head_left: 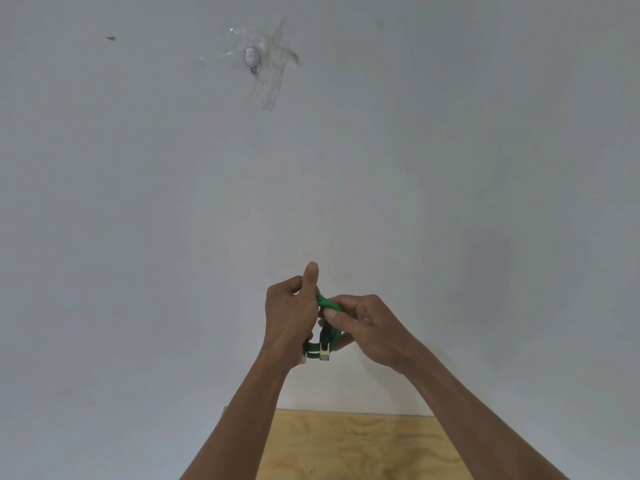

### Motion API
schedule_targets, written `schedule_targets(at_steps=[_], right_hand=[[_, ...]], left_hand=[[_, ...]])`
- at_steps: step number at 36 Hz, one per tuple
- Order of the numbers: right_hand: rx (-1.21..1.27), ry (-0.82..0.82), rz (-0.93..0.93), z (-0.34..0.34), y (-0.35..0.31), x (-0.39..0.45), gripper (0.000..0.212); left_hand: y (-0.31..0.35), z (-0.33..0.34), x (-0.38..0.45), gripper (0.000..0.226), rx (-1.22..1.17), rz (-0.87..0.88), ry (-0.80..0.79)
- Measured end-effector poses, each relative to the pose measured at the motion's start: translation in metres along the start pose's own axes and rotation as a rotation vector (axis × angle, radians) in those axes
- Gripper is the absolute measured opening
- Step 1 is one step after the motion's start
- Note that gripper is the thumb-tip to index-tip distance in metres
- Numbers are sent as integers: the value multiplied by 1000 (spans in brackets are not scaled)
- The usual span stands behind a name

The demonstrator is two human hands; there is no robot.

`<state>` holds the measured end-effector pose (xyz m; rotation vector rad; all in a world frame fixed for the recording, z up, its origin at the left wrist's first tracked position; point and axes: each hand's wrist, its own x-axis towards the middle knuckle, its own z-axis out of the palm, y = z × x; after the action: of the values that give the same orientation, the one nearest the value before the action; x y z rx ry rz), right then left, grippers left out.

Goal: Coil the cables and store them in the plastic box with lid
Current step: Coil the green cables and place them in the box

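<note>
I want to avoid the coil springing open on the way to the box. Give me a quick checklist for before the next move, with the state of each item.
1. Left hand grips the green cable: ok.
2. Right hand pinches the top of the bundle: ok.
3. Cable gathered into a compact bundle between the hands: ok, though how many loops it has cannot be told.
4. Connector end tucked in: not ok, it sticks out below the bundle.
5. Plastic box in sight and its lid off: cannot tell, no box is in view.
6. Plywood surface below the hands for setting down: ok, bare where visible.
</note>
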<state>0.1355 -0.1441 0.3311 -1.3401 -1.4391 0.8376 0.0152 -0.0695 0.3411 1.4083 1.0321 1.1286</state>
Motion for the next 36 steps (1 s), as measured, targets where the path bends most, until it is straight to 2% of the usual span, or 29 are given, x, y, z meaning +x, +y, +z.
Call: schedule_targets(at_steps=[6, 10, 15, 19, 23, 28, 33, 36], right_hand=[[53, -14, 39, -1, 1, -2, 30], [17, -19, 57, 1, 5, -5, 28], [19, 185, 34, 15, 21, -10, 11], [98, 250, 58, 23, 24, -16, 27], [146, 283, 28, 30, 27, -20, 32], [-1, 351, -105, 39, 41, -28, 35], [34, 447, -106, 49, 52, -35, 33], [51, 500, -82, 54, 61, -41, 29]], left_hand=[[1, 1, -4, 67, -4, 49, -70], [-5, 1, -4, 70, 34, 77, -23], [-16, 3, -1, 75, 71, -2, 38], [-23, 2, -1, 81, 106, -76, 37], [-31, 2, -3, 88, 148, -123, 3], [-35, 0, -4, 71, 210, -107, -10], [-43, 0, -10, 86, 170, -140, -39], [-55, 3, -18, 77, 136, -141, -37]])
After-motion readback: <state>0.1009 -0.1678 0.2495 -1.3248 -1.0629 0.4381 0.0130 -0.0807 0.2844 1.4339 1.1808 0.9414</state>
